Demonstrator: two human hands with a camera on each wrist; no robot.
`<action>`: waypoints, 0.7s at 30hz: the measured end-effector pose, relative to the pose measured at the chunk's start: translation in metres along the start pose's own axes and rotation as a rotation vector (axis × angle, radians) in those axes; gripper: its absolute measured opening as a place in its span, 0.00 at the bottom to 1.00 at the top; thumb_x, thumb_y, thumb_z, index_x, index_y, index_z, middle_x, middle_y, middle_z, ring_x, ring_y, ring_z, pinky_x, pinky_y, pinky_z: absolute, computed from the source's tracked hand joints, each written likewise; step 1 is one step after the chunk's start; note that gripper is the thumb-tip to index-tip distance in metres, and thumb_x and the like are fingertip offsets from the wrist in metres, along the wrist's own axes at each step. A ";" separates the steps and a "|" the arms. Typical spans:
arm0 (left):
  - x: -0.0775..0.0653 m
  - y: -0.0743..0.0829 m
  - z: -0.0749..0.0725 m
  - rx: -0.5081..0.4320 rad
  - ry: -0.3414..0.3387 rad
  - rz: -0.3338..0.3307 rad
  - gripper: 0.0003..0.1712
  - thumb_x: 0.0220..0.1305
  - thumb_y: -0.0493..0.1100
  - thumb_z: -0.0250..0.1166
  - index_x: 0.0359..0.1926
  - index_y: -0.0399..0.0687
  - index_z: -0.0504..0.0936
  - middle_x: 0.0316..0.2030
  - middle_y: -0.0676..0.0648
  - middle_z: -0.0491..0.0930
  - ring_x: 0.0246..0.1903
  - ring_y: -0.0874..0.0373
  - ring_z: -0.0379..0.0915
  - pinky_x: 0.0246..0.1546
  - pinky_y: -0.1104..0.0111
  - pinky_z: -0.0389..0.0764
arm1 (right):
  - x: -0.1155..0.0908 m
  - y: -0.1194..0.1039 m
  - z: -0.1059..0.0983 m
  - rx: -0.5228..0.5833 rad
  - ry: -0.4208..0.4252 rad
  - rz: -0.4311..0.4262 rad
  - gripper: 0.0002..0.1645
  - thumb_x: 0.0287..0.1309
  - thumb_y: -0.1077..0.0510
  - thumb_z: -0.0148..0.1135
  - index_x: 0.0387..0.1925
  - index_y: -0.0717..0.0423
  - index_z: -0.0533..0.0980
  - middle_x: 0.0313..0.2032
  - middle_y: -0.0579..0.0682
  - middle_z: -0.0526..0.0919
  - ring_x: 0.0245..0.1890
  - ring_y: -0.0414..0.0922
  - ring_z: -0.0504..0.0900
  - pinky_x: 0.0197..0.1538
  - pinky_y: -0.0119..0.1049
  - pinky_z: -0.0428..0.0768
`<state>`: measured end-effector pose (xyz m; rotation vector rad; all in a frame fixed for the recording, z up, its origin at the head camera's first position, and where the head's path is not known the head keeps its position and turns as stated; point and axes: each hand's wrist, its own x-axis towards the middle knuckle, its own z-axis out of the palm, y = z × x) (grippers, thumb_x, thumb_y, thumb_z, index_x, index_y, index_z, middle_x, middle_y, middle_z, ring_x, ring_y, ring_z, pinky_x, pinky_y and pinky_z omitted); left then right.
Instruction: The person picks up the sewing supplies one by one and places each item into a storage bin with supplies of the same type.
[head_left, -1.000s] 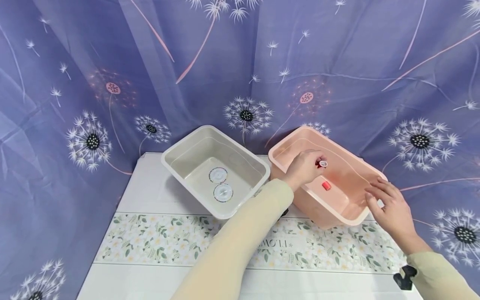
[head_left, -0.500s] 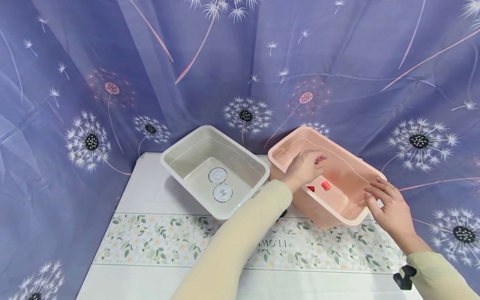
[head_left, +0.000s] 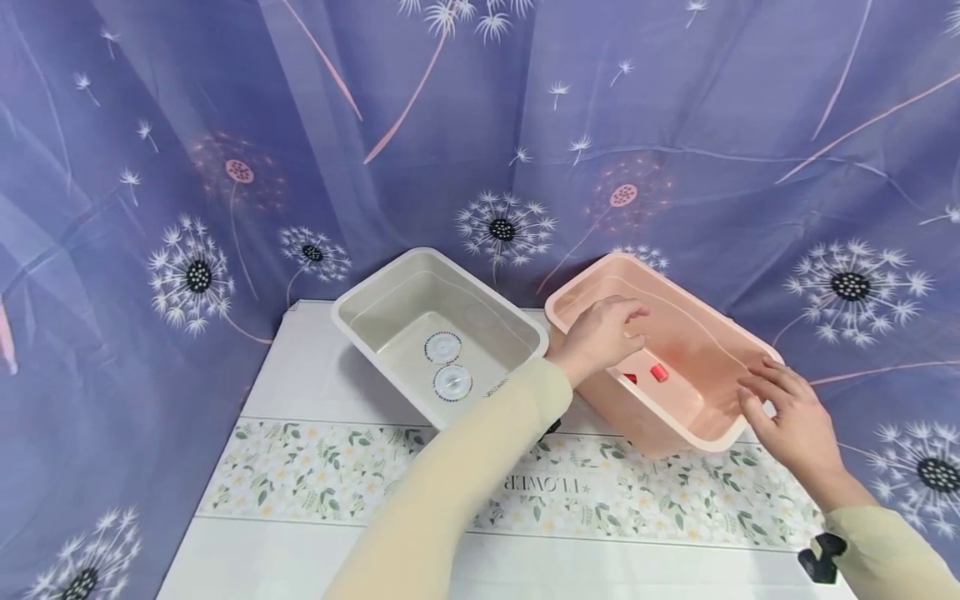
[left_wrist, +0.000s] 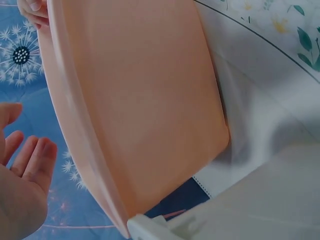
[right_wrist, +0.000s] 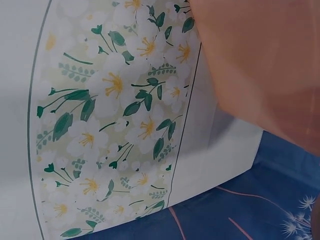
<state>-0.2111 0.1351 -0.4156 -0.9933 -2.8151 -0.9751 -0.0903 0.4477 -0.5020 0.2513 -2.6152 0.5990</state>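
My left hand [head_left: 603,333] hovers over the pink bin [head_left: 645,429], its fingers relaxed and apart with nothing between them. On the bin floor beneath it lies a small red spool-like cylinder [head_left: 659,372]. A second, darker red piece [head_left: 631,378] peeks out beside it, mostly hidden by the near rim. At the bin's right end, my right hand [head_left: 795,417] has loose, bent fingers right at the rim. The left wrist view catches my left hand's fingers [left_wrist: 35,160] beside the bin's outer wall; the right wrist view takes in mainly tablecloth and bin wall.
Left of the pink bin stands a grey bin [head_left: 390,358] holding two round pin-wheel discs [head_left: 452,382] with coloured dots around their edges. A floral white cloth [head_left: 300,467] covers the table. Behind hangs a blue dandelion curtain [head_left: 420,125].
My left hand has let go of a red piece with a white ring-shaped end, and a dark red piece now lies in the pink bin. The head view has shifted slightly.
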 end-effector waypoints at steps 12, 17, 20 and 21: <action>-0.010 0.003 -0.016 0.052 -0.043 0.006 0.25 0.73 0.51 0.71 0.67 0.56 0.83 0.62 0.57 0.83 0.63 0.64 0.77 0.57 0.79 0.76 | 0.009 0.004 -0.009 -0.051 -0.069 -0.005 0.18 0.72 0.54 0.64 0.53 0.64 0.85 0.61 0.69 0.81 0.69 0.69 0.71 0.63 0.75 0.70; -0.016 0.005 -0.024 0.102 -0.057 0.018 0.25 0.73 0.53 0.70 0.68 0.58 0.83 0.62 0.57 0.83 0.61 0.65 0.78 0.54 0.77 0.78 | 0.012 0.003 -0.015 -0.069 -0.129 0.018 0.22 0.75 0.52 0.63 0.57 0.66 0.83 0.64 0.71 0.78 0.69 0.72 0.70 0.61 0.78 0.69; -0.020 0.005 -0.030 0.121 -0.070 0.024 0.26 0.72 0.53 0.70 0.69 0.59 0.82 0.62 0.58 0.82 0.62 0.64 0.78 0.55 0.76 0.78 | 0.014 0.001 -0.019 -0.075 -0.145 0.021 0.24 0.75 0.51 0.63 0.58 0.67 0.82 0.65 0.72 0.77 0.69 0.74 0.69 0.70 0.74 0.66; -0.022 0.005 -0.032 0.124 -0.075 0.026 0.27 0.72 0.54 0.70 0.69 0.59 0.82 0.62 0.58 0.82 0.62 0.64 0.78 0.56 0.75 0.78 | 0.014 0.000 -0.020 -0.074 -0.147 0.020 0.24 0.75 0.50 0.63 0.59 0.67 0.82 0.65 0.72 0.77 0.69 0.74 0.69 0.73 0.72 0.64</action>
